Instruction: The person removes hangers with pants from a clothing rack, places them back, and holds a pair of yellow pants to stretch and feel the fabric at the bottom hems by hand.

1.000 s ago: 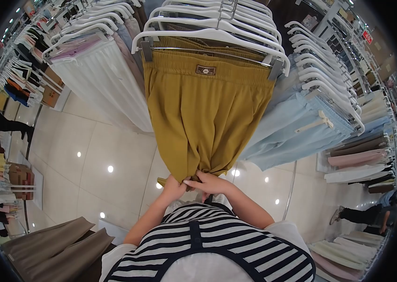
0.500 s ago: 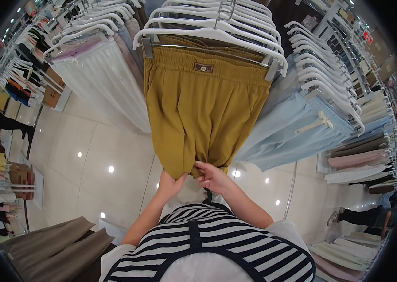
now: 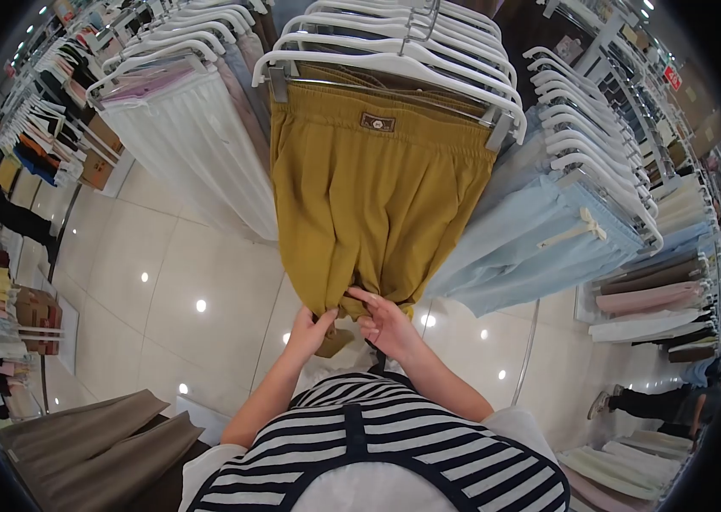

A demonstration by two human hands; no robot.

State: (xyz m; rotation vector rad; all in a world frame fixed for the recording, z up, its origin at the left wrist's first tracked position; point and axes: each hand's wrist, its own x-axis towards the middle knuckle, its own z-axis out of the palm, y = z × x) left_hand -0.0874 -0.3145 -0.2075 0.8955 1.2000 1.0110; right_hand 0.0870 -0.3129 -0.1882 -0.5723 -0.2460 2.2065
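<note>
Mustard-coloured trousers (image 3: pixel 377 192) hang by clips from a white hanger (image 3: pixel 395 64) in front of me, with a brown patch on the elastic waistband. My left hand (image 3: pixel 305 334) is closed on the lower left part of the trouser fabric, thumb on top. Just to its right, my right hand (image 3: pixel 389 326) grips a gathered fold of the same trousers between thumb and fingers, its index finger lying along the cloth. Part of a trouser leg dangles below and between the hands. Some fingers are hidden behind the fabric.
White trousers (image 3: pixel 194 149) hang on a rack to the left, light blue trousers (image 3: pixel 540 243) to the right. Brown trousers (image 3: pixel 104 452) lie at lower left. People stand at both far edges, including a person in dark clothes (image 3: pixel 6 213). Tiled floor (image 3: pixel 198 264) lies below.
The gathered cloth between my hands has shifted, and a piece of trouser leg now shows below them. My right index finger has straightened out. The view has moved slightly.
</note>
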